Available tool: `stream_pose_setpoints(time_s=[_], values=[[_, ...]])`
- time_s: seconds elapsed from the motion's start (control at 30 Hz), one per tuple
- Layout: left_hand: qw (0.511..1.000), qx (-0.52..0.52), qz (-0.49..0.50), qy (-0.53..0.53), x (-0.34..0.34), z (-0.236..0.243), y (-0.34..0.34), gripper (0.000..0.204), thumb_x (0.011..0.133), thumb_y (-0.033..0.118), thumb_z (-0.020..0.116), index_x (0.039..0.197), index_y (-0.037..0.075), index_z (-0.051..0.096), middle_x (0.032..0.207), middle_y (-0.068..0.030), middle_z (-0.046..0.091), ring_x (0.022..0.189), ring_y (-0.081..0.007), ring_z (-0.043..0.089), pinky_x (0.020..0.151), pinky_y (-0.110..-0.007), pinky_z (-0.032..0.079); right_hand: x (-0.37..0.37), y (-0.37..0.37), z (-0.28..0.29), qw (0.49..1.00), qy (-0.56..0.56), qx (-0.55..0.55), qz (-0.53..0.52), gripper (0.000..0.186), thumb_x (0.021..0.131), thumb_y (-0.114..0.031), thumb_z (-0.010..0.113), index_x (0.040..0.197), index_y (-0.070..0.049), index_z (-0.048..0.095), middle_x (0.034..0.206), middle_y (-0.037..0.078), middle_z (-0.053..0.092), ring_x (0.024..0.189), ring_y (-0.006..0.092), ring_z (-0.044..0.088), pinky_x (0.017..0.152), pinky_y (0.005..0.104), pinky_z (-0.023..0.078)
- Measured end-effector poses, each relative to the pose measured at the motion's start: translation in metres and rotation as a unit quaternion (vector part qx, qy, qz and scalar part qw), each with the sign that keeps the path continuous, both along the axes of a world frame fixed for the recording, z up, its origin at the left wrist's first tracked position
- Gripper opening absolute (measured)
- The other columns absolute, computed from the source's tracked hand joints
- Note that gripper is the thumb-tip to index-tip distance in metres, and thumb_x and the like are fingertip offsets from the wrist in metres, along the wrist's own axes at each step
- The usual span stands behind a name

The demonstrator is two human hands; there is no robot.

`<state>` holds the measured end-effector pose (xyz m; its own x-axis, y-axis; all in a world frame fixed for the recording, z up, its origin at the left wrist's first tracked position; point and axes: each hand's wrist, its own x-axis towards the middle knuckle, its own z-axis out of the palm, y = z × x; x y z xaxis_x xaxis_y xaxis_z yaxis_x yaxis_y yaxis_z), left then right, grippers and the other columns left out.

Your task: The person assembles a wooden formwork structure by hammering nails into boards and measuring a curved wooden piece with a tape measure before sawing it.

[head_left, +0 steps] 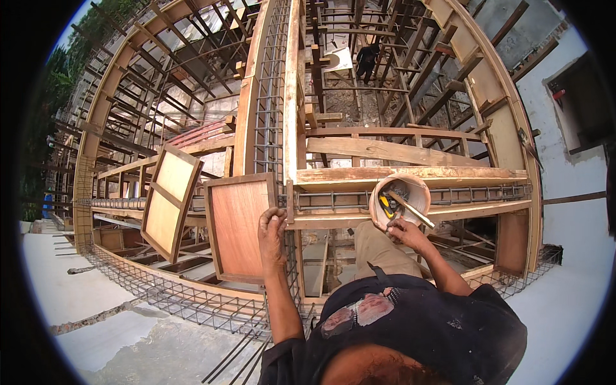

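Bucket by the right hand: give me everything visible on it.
The bucket is round and open-topped, pale pinkish-white and stained, its material unclear, perhaps plastic. It sits mouth-up across the timber formwork, over the reinforcing bars. Inside are a yellow-and-black tool handle, a long pale handle sticking out past the rim toward the lower right, and grey metal bits, too small to identify. The right hand is at the near rim; whether it grips the rim is unclear.

Leaving open room between the left hand [273, 226] and bucket [419, 190], above the rebar cage [330, 200]. Meeting a framed panel [239, 231] just left of that hand; finding a wooden handle [414, 211] jutting across the bucket's rim.
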<state>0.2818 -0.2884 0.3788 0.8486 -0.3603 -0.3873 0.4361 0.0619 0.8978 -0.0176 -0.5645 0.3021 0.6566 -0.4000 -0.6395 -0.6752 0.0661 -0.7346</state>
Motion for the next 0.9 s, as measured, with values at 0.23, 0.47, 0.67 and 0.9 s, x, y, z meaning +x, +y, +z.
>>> stream_pose_setpoints(time_s=[0.23, 0.47, 0.67, 0.9], values=[[0.942, 0.126, -0.249, 0.188, -0.098, -0.141, -0.036, 0.041, 0.097, 0.022, 0.065, 0.129, -0.002, 0.056, 0.11, -0.0103, 0.066, 0.095, -0.0187, 0.066, 0.083, -0.031, 0.053, 0.017, -0.003, 0.003, 0.997, -0.019, 0.079, -0.02, 0.041, 0.096, -0.025, 0.066, 0.126, 0.003, 0.062, 0.099, 0.007, 0.068, 0.082, 0.0141, 0.063, 0.078, 0.0299, 0.053], [0.943, 0.113, -0.268, 0.161, -0.043, -0.16, -0.078, 0.05, 0.095, 0.032, 0.065, 0.133, 0.002, 0.054, 0.116, -0.011, 0.068, 0.106, -0.0202, 0.065, 0.09, -0.033, 0.05, 0.065, -0.033, 0.004, 0.985, -0.101, 0.112, -0.082, 0.038, 0.098, -0.025, 0.065, 0.125, 0.001, 0.062, 0.098, 0.005, 0.067, 0.083, 0.0111, 0.062, 0.078, 0.0276, 0.051], [0.972, 0.036, -0.153, 0.175, 0.023, -0.139, -0.139, 0.05, 0.097, 0.03, 0.065, 0.136, 0.001, 0.052, 0.114, -0.0101, 0.067, 0.102, -0.0192, 0.066, 0.089, -0.032, 0.053, 0.09, -0.066, 0.01, 0.989, -0.097, 0.057, -0.096, 0.035, 0.099, -0.022, 0.063, 0.123, 0.003, 0.063, 0.104, 0.007, 0.068, 0.091, 0.0138, 0.065, 0.081, 0.0296, 0.053], [0.973, -0.044, -0.091, 0.207, 0.032, -0.165, -0.171, 0.051, 0.1, 0.035, 0.058, 0.137, 0.001, 0.05, 0.122, -0.0155, 0.062, 0.111, -0.0288, 0.061, 0.097, -0.043, 0.05, 0.097, -0.076, 0.007, 0.984, -0.079, 0.081, -0.136, 0.031, 0.098, -0.02, 0.064, 0.12, 0.003, 0.065, 0.105, 0.009, 0.068, 0.091, 0.0143, 0.065, 0.08, 0.0299, 0.054]])
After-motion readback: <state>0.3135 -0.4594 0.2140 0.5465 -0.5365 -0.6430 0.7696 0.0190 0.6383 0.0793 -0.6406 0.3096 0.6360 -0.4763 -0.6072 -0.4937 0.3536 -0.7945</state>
